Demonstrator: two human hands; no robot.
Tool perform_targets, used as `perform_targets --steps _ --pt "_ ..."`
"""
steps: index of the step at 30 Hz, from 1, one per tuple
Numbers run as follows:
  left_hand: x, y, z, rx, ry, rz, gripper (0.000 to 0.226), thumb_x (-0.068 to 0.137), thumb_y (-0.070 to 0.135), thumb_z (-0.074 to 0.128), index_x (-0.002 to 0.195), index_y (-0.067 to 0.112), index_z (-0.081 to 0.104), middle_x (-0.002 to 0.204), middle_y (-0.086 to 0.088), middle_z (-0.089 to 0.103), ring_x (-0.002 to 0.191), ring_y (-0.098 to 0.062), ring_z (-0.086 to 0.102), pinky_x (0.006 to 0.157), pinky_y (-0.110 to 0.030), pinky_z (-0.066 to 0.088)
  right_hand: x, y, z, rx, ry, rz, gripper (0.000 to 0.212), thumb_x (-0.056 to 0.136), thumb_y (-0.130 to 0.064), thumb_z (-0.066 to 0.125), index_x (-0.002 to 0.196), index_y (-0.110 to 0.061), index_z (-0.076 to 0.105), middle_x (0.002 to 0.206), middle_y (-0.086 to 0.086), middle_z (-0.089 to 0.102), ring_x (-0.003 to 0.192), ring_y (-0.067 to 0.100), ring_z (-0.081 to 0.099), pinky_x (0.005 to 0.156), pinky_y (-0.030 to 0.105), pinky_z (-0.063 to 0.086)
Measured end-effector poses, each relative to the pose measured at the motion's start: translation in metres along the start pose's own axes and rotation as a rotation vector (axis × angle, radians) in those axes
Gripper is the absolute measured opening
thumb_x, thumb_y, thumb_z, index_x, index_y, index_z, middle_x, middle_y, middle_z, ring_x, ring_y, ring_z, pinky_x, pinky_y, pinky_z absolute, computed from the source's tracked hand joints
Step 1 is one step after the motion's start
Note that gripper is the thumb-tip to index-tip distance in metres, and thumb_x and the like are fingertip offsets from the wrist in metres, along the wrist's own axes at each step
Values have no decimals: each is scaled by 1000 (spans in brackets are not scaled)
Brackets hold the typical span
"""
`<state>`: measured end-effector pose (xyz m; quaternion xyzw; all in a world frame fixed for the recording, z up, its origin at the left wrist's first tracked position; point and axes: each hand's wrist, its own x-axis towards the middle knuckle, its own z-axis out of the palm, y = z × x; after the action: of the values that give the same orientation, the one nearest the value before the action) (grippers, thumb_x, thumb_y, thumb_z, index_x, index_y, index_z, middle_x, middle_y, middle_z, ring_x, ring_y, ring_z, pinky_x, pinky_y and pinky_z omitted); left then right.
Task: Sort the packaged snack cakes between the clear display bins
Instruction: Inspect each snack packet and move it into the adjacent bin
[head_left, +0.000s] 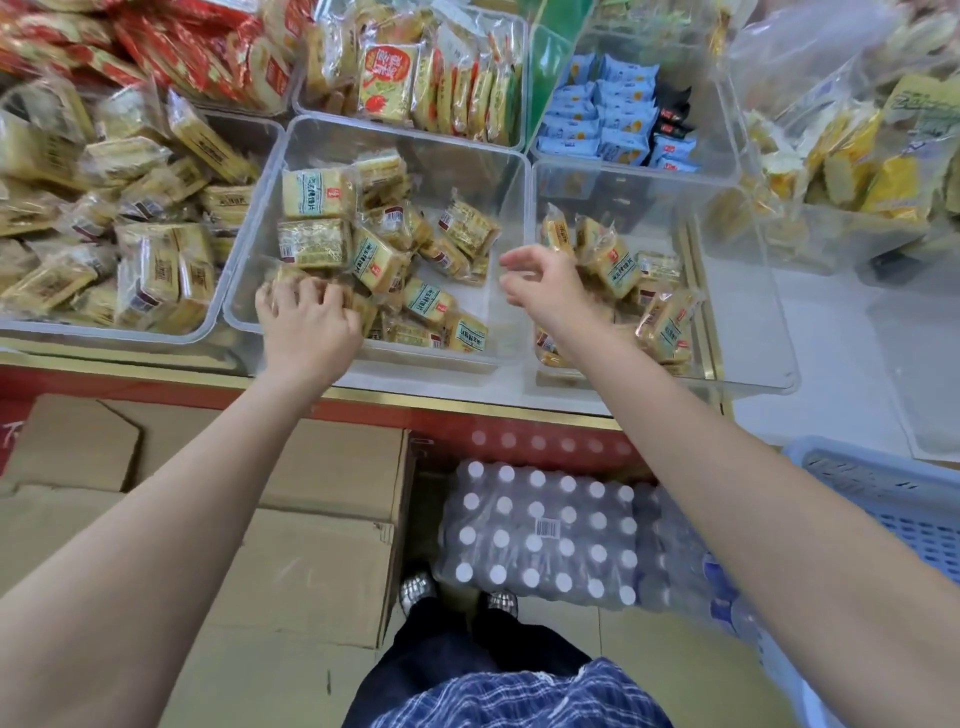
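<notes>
Our left hand (306, 322) reaches into the middle clear bin (395, 135), fingers curled onto snack cakes (374, 260) at its near left corner. Our right hand (545, 286) hovers loosely curled, holding nothing, over the right bin (737, 291).

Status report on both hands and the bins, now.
Left hand gripping snack cakes in middle bin. Right hand empty, fingers loosely curled, above right bin. Nothing in the way.

White counter (810, 312) — clear bins (511, 171)
</notes>
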<state>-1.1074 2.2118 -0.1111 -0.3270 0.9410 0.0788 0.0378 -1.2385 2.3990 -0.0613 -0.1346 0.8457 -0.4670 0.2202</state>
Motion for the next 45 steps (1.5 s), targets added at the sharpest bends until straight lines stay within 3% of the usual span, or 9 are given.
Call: perform_targets --steps 9,17,20,24,27,31,36,40,45 --pt "4 3 1 55 -42 14 42 95 26 30 128 6 48 148 -17 33 142 -31 15 114 -48 8 62 -32 105 -74 -232 62 60 86 -27 69 135 -9 40 127 7 53 111 22 54 95 36 48" --pt "4 3 2 51 -35 13 42 94 26 32 128 9 50 150 -14 32 144 -28 14 115 -46 7 65 -16 92 -37 -77 79 29 85 -1 64 108 -14 52 113 5 57 92 20 60 80 39 56" --pt "5 3 0 37 -62 22 42 96 27 28 130 10 47 152 -13 29 145 -27 11 116 -46 5 45 -8 50 74 -92 78 28 87 2 59 109 -15 55 117 14 56 86 18 61 58 21 55" --pt "9 1 -11 6 -216 4 47 97 29 29 138 9 37 155 -14 22 146 -28 6 116 -47 2 13 -3 6 120 -88 44 44 84 -8 68 121 -19 48 114 13 61 98 22 64 82 31 56" --pt "10 5 -27 -51 -294 21 47 95 25 39 138 5 36 144 -21 36 137 -35 27 112 -49 19 -8 -7 -17 61 -33 23 40 81 -9 72 116 -13 54 106 1 61 97 16 60 88 31 52" --pt "-10 37 -48 -494 -184 187 39 97 25 48 133 11 45 133 -11 46 121 -28 45 101 -40 41 -35 -1 -44 57 -69 -33 36 77 1 73 102 -23 63 96 1 65 91 15 63 88 31 53" --pt "-45 84 -60 -1035 -412 291 27 93 16 59 119 20 55 115 6 56 93 -12 63 79 -21 55 -61 15 -64 245 -173 -66 38 81 0 70 112 -19 59 101 3 67 90 12 65 81 25 54" --pt "-55 97 -54 -1212 -435 183 9 90 8 62 97 12 58 93 -2 59 80 -12 63 70 -19 55 -73 27 -72 382 -52 -22 25 81 -6 71 102 -18 62 102 -2 68 96 9 64 85 23 51" --pt "-66 100 -54 -1475 -576 19 4 92 9 57 89 11 54 104 -13 65 89 -18 65 73 -20 55 -87 34 -81 530 -55 28 11 87 0 62 91 -9 67 88 4 68 80 10 65 71 19 53"
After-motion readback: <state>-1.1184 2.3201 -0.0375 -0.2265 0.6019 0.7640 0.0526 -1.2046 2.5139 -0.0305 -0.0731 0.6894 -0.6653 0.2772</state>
